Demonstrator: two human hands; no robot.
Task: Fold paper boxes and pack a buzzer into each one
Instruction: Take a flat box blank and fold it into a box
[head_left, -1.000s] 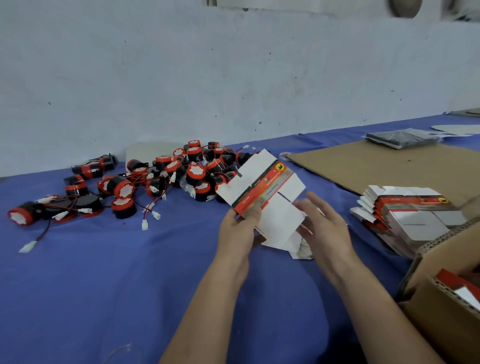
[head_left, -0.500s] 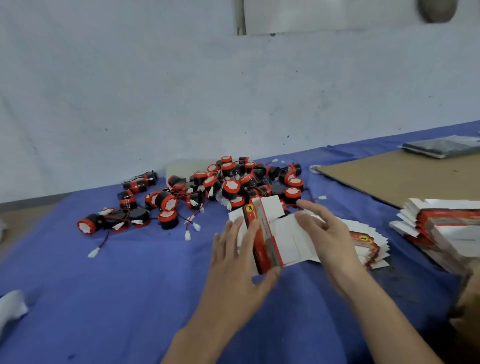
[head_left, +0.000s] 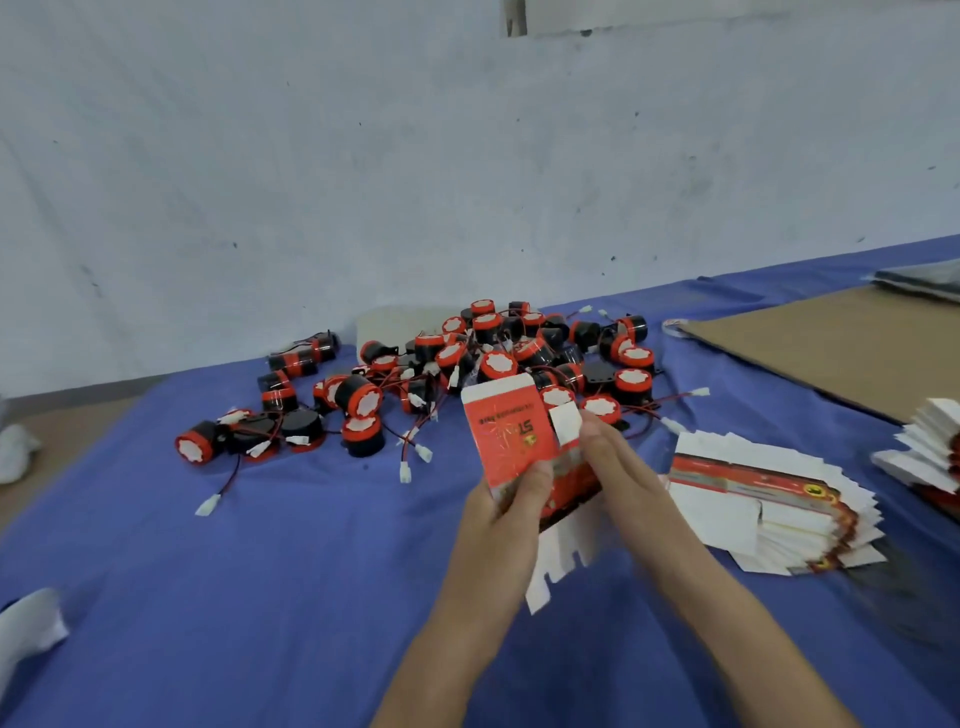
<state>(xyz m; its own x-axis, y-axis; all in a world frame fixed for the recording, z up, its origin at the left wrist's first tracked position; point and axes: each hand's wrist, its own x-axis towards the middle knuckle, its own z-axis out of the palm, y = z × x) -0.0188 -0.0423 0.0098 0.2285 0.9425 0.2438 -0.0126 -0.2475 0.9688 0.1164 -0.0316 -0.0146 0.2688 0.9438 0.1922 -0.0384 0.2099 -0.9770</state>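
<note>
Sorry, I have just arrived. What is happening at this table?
A person is folding a red and white paper box above the blue table. The left hand grips its lower end, thumb on the red face; the right hand presses straight fingers against its side. Its bottom flaps hang unfolded. The buzzers lie piled behind, and a stack of flat boxes waits at the right.

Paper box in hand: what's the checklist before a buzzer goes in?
1. Grip: the left hand holds the paper box: ok.
2. Support: the right hand touches its side: ok.
3. Squared up: cannot tell, hands cover it.
4. Closure: near-end flaps hang unfolded: not ok.
5. Supply: buzzers lie piled behind the box: ok.
6. Clearance: flat boxes sit stacked to the right: ok.
</note>
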